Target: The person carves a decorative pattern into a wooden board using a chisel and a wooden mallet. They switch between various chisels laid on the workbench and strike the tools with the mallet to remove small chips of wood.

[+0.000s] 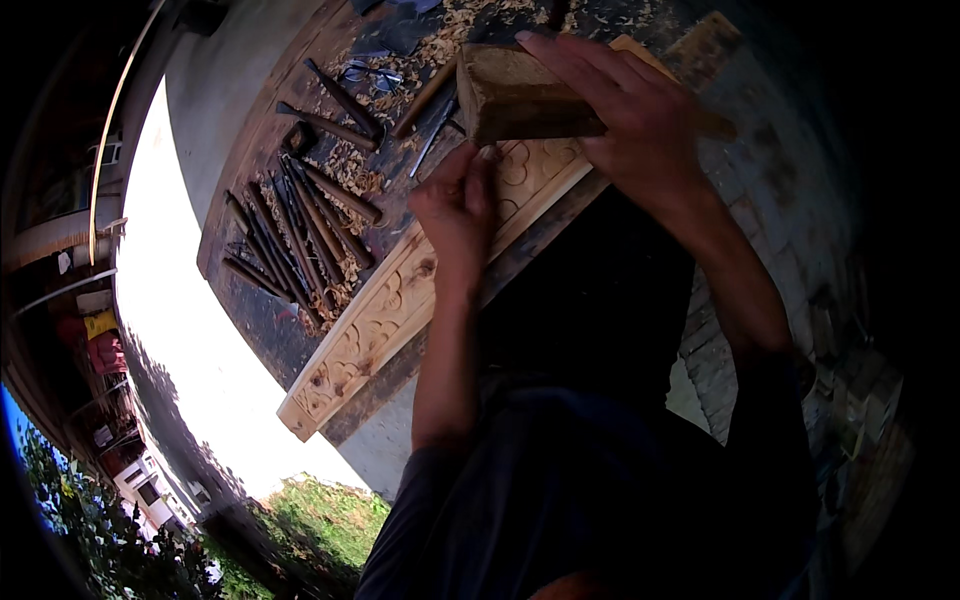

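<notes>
A long pale board (365,325) with carved scrolls and leaf shapes lies diagonally along the near edge of the workbench. My left hand (455,205) is closed low over the board, thumb and fingers pressed together; what it grips is hidden. Just beyond its fingertips is a thick, rough wooden block (525,95), covering part of the carving. My right hand (645,115) grips the block's right end, fingers stretched along the top and thumb underneath. A thin metal tool (435,135) lies to the left of the block, close to my left hand.
Several wood-handled carving tools (300,225) lie in a row on the dark workbench (235,290), among wood shavings (375,185). Eyeglasses (372,75) rest farther back. Sunlit ground (190,330) and grass (320,515) lie beyond the bench at left.
</notes>
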A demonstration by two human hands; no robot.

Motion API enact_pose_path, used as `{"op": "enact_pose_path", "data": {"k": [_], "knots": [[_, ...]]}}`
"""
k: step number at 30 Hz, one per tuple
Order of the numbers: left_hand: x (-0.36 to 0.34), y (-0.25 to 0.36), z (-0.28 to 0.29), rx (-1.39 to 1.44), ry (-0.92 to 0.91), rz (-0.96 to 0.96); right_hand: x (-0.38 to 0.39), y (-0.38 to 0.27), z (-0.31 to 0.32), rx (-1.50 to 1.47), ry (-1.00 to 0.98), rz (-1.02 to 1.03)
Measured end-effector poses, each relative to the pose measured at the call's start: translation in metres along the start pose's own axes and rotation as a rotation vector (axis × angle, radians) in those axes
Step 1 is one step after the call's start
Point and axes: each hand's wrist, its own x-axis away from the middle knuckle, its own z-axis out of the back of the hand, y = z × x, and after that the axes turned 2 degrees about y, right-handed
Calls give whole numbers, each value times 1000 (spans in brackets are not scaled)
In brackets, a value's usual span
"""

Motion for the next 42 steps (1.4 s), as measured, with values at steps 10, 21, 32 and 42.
{"op": "enact_pose_path", "data": {"k": [10, 21, 32, 42], "knots": [[-2, -9, -4, 120, 6, 36, -9, -4, 10, -105, 31, -34], [1, -5, -2, -102, -53, -168, 7, -1, 2, 71, 12, 42], [-7, -6, -5, 91, -14, 118, 2, -2, 8, -71, 1, -107], [-8, -2, -6, 98, -20, 95, 3, 4, 5, -73, 23, -79]]}}
